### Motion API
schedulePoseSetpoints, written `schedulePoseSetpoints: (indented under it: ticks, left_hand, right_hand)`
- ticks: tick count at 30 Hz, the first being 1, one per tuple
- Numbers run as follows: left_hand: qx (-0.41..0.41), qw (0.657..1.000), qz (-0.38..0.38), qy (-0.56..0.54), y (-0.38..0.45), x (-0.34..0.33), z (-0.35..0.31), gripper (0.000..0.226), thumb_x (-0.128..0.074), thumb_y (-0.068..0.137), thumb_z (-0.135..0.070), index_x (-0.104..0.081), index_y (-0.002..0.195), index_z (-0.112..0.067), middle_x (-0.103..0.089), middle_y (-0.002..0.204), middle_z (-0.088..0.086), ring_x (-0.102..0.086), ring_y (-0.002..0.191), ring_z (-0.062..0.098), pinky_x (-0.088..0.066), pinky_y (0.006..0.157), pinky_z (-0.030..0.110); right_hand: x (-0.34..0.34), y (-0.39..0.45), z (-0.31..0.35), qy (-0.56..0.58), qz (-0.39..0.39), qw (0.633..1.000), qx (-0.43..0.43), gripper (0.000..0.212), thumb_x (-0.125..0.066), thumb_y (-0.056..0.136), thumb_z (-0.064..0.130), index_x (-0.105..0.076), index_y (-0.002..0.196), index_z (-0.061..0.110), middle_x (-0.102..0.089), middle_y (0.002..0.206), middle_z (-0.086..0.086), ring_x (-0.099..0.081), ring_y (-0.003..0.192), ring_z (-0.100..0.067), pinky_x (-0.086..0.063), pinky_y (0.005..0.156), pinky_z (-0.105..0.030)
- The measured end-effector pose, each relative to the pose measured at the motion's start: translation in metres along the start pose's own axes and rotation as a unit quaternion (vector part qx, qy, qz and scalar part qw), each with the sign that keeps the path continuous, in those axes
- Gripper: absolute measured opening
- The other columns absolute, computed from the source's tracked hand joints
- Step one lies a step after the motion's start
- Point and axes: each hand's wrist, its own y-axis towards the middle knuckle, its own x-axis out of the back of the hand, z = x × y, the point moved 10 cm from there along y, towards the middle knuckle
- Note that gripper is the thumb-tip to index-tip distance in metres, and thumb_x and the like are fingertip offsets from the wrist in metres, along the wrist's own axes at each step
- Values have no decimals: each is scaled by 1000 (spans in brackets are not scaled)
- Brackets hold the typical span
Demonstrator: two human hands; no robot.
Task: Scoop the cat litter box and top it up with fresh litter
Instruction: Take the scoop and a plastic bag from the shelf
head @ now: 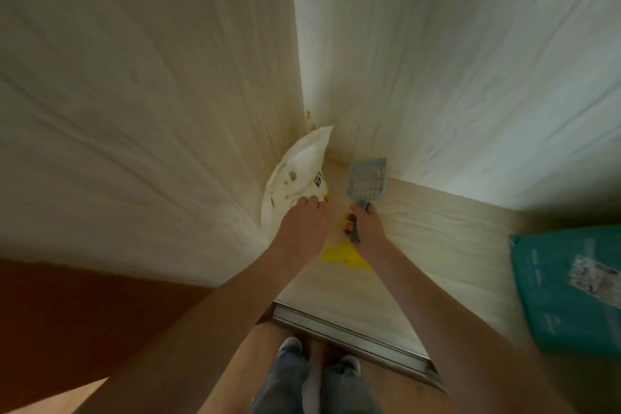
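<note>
Left hand (304, 222) gripping white plastic bag (295, 175) | right hand (364, 228) clutching slotted blue-grey plastic scoop (366, 181) | risking bag slipping, spilling onto pale wood-look floor (437, 239); litter box unseen.

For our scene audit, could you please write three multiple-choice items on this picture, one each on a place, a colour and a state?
1. Where is the teal bag?
A. far right
B. by the left wall
C. in the left hand

2. What colour is the scoop?
A. red
B. grey-blue
C. black

3. What is the right hand doing?
A. hanging idle
B. pressing the wall
C. gripping the scoop's handle

Answers: 1 A, it lies at the frame's right edge; 2 B, its slotted blade is grey-blue; 3 C, fingers curl round the handle.
</note>
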Motion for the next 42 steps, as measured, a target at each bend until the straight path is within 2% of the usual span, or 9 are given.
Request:
schedulePoseSetpoints:
  ticks: [7,10,17,24,26,29,35,39,42]
  left_hand:
    - [16,985,58,-160,34,-55,-59,33,-51,91,-24,-46,121,-10,-49,119,7,-49,110,27,-38,87,34]
    - [80,957,88,-265,52,-101,-64,53,-61,88,-35,-42,130,-9,-50,124,9,-50,112,28,-36,82,31]
    - [220,900,147,-347,109,-234,-43,110,-67,75,-64,-13,151,-5,-33,148,18,-34,136,34,-37,106,41]
    - [227,918,161,-282,113,-312,-56,102,-77,74,-43,-14,146,-8,-47,132,17,-47,121,37,-45,91,43]
    - [265,883,151,-356,101,-322,-56,92,-77,77,-29,-17,142,-5,-52,129,18,-53,116,37,-46,82,38]
    - [326,821,140,-448,84,-315,-51,79,-76,79,-17,-26,137,1,-48,132,21,-51,119,37,-38,78,34]
    - [321,770,93,-543,61,-234,-50,86,-84,71,-19,-33,138,-1,-46,137,19,-47,124,35,-42,94,41]
    - [269,764,97,-578,45,-156,-59,88,-84,71,-16,-31,141,-8,-45,138,15,-46,125,34,-45,92,42]
    - [208,802,89,-553,29,-92,-64,86,-81,75,-13,-29,143,-9,-45,136,11,-44,125,28,-37,82,28]
  right_hand:
    - [86,7,-5,66,-37,997,2,28,-46,99,16,-53,73,8,-43,53,-2,-35,31,-11,-29,33,-17]
    - [122,13,-22,67,-50,996,-3,31,-46,99,20,-54,71,9,-42,54,-2,-36,32,-10,-28,33,-18]
    - [173,71,-81,67,-64,996,-17,32,-48,98,20,-57,71,6,-46,54,-4,-38,32,-11,-31,33,-19]
    - [180,111,-133,114,-55,991,-33,33,-44,99,19,-59,73,5,-47,51,-2,-37,31,-10,-29,32,-18]
    - [181,108,-139,113,-54,991,-37,33,-44,100,19,-58,74,5,-46,51,-2,-37,31,-10,-29,32,-19]
    - [183,93,-136,107,-53,992,-34,32,-44,100,18,-57,74,5,-45,54,-2,-34,32,-10,-28,32,-20]
    - [181,45,-73,66,-60,996,32,19,-50,96,11,-52,78,8,-46,63,-3,-33,35,-9,-28,35,-20]
    - [174,-5,-3,-17,-73,990,120,11,-62,91,15,-54,84,11,-49,68,-3,-35,38,-7,-33,36,-21]
    - [153,-58,56,-112,-43,975,188,28,-70,86,20,-46,71,18,-43,51,6,-35,35,-7,-34,37,-23]
